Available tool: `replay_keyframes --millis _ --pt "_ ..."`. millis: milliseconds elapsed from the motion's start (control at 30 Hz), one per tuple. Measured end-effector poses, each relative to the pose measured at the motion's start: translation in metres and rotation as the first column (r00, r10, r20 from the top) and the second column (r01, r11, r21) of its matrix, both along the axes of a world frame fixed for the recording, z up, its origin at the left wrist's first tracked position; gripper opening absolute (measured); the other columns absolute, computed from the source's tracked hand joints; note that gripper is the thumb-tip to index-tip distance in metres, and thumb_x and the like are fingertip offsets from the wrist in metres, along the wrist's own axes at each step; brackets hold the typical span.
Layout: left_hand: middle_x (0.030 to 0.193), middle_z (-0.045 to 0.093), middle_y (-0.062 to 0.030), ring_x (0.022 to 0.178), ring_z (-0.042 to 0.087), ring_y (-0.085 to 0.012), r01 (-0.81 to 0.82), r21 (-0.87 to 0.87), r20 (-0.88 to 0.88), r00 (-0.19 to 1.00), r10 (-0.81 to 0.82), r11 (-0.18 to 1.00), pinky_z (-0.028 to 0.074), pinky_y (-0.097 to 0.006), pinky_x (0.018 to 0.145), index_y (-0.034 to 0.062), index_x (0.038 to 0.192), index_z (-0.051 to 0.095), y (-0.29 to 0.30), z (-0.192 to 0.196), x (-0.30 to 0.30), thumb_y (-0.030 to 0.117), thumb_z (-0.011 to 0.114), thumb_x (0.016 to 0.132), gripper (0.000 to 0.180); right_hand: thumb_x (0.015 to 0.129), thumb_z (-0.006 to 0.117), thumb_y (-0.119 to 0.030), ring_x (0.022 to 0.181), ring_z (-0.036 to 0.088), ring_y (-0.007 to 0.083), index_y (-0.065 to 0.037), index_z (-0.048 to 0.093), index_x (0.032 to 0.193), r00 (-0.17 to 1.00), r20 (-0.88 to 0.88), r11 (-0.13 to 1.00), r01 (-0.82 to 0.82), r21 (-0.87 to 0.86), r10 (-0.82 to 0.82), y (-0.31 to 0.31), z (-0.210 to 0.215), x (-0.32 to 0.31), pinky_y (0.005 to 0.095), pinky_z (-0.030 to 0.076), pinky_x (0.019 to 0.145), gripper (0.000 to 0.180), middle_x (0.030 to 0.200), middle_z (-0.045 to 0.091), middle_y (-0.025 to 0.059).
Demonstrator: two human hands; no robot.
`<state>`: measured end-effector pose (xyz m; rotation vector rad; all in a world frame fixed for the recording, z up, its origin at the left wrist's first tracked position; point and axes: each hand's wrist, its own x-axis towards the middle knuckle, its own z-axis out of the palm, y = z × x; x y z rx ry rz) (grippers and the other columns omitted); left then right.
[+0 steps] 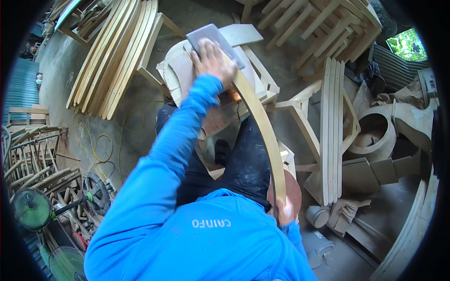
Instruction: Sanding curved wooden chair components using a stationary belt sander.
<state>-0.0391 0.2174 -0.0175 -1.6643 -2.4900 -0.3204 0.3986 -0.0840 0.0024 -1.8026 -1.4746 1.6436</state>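
- Curved wooden slat (262, 126), pale, arcing from upper centre of the frame down to lower right of centre; upper end resting on a wooden chair frame (262, 77), lower end gripped near the body
- Left hand (213, 61) at upper centre, palm down, fingers spread flat over a grey sanding sheet (211, 38); sheet pressed onto the slat's upper end
- Right hand (284, 210) at lower right of centre, closed around the slat's lower end; partly hidden by the blue sleeve (183, 136)
- Stacked curved slats (115, 51) in the upper left; upright straight boards (332, 131) right of centre; more chair frames (323, 23) at upper right
- Green fan (32, 208) at lower left, beside a heap of bent wood pieces (33, 159)
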Motion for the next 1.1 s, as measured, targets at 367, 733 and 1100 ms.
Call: replay_keyframes --millis 367,733,1100 --pt "0.169 0.016 -0.0171 0.159 0.003 -0.0316 -0.060 -0.001 0.068 0.996 0.060 0.998 0.006 -0.059 0.125 0.0004 0.160 0.026 0.061 0.007 -0.084 0.069 0.044 0.094 0.097 0.100 0.057 -0.058 0.045 0.057 0.0152 -0.007 0.054 0.110 0.980 -0.158 0.965 0.076 -0.251 -0.118 0.073 0.007 -0.070 0.0300 0.048 0.042 0.052 0.063 0.057 0.0061" --pt "0.170 0.012 -0.0211 0.159 0.002 -0.0365 -0.037 -0.025 0.070 0.997 0.039 0.999 0.002 -0.061 0.124 0.0011 0.161 0.022 0.012 0.010 -0.026 0.063 0.042 0.098 0.091 0.100 0.058 -0.057 0.050 0.060 0.0162 -0.007 0.055 0.115 0.976 -0.183 0.959 0.066 -0.275 -0.119 0.019 -0.009 -0.018 0.0295 0.050 0.045 0.052 0.066 0.057 0.0057" --pt "0.166 0.021 -0.0162 0.158 0.007 -0.0312 -0.068 0.065 0.031 0.997 0.066 0.996 0.011 -0.061 0.124 0.0030 0.159 0.029 0.068 0.002 -0.096 0.069 0.045 0.094 0.094 0.099 0.056 -0.061 0.050 0.060 0.0177 -0.006 0.053 0.112 0.988 -0.146 0.978 0.012 -0.207 -0.043 0.090 0.003 -0.077 0.0301 0.051 0.046 0.057 0.066 0.059 0.0070"
